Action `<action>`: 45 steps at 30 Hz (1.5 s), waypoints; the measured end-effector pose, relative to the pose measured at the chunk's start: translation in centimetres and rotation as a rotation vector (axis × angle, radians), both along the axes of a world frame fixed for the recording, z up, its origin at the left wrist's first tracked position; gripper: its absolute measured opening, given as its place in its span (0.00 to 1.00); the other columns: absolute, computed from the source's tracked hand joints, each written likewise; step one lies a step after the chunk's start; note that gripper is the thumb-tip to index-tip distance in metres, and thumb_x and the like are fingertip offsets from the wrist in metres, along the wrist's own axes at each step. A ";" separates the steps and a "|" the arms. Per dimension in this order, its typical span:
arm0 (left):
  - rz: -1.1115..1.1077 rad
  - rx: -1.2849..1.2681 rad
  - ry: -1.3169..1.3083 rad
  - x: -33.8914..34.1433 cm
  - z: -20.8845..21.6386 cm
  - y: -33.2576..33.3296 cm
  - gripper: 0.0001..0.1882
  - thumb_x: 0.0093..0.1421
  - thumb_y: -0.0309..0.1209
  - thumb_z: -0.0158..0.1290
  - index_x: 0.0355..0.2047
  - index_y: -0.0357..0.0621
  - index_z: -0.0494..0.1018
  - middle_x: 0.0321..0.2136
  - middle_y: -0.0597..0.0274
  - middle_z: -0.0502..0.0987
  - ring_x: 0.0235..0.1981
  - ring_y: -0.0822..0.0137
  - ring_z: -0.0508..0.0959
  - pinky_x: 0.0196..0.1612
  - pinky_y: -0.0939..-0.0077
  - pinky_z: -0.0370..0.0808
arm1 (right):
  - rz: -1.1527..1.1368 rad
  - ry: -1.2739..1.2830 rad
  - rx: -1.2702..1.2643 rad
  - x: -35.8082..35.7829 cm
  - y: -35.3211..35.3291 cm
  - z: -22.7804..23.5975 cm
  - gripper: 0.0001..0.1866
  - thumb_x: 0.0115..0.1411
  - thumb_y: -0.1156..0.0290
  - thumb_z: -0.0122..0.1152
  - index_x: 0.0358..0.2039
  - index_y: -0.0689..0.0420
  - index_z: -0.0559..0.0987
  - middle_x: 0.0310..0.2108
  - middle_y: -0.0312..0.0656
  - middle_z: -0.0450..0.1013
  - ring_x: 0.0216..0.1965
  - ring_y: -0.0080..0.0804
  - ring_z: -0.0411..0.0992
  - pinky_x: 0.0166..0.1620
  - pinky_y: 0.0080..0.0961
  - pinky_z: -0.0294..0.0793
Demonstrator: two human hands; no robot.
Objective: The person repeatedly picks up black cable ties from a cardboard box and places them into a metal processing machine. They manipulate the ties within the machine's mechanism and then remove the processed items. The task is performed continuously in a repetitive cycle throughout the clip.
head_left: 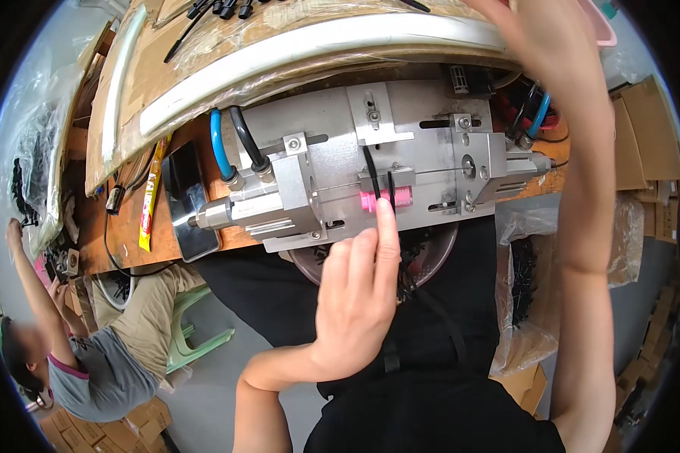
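Observation:
Palm down, my left hand reaches over the metal fixture on the bench. Its index finger is stretched out, the tip at the lower end of a thin black strip beside a bright pink block. The other fingers are loosely bent, the thumb hidden, and I see nothing held. A second short black strip crosses the pink block. My right hand is raised at the top right, over the edge of the cardboard-covered shelf. It is blurred and cut off by the frame, so its fingers do not show clearly.
Blue hose and black hose run into the fixture's left cylinder. A phone and a yellow packet lie left. Several black parts rest on the shelf. A bowl sits below the fixture. Another person sits left.

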State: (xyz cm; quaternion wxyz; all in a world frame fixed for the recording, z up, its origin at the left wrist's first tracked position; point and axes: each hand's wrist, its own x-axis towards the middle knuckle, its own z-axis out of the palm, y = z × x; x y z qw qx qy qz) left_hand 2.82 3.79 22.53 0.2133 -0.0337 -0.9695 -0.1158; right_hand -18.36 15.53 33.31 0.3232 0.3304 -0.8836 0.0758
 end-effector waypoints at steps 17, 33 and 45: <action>-0.073 0.031 -0.114 -1.1 -1.1 0.4 0.36 0.49 0.18 0.54 0.62 0.27 0.60 0.35 0.58 0.66 0.34 0.63 0.69 0.39 0.74 0.72 | -0.039 -0.391 0.021 -6.5 1.0 2.9 0.10 0.53 0.70 0.65 0.30 0.64 0.83 0.24 0.48 0.79 0.27 0.33 0.77 0.33 0.27 0.75; -0.208 0.058 0.160 -17.1 10.0 -8.9 0.08 0.59 0.19 0.51 0.39 0.39 0.75 0.31 0.52 0.75 0.35 0.58 0.75 0.40 0.67 0.72 | -0.033 -0.383 0.247 -9.1 -2.5 3.5 0.11 0.51 0.70 0.66 0.30 0.66 0.83 0.27 0.51 0.79 0.30 0.38 0.79 0.33 0.31 0.79; -0.096 0.108 -0.056 0.4 0.5 -0.5 0.36 0.46 0.16 0.54 0.60 0.28 0.64 0.38 0.54 0.69 0.37 0.60 0.72 0.45 0.71 0.72 | 0.342 -0.406 -0.510 -0.2 2.9 2.0 0.14 0.59 0.71 0.61 0.42 0.68 0.78 0.33 0.48 0.79 0.31 0.28 0.78 0.27 0.19 0.77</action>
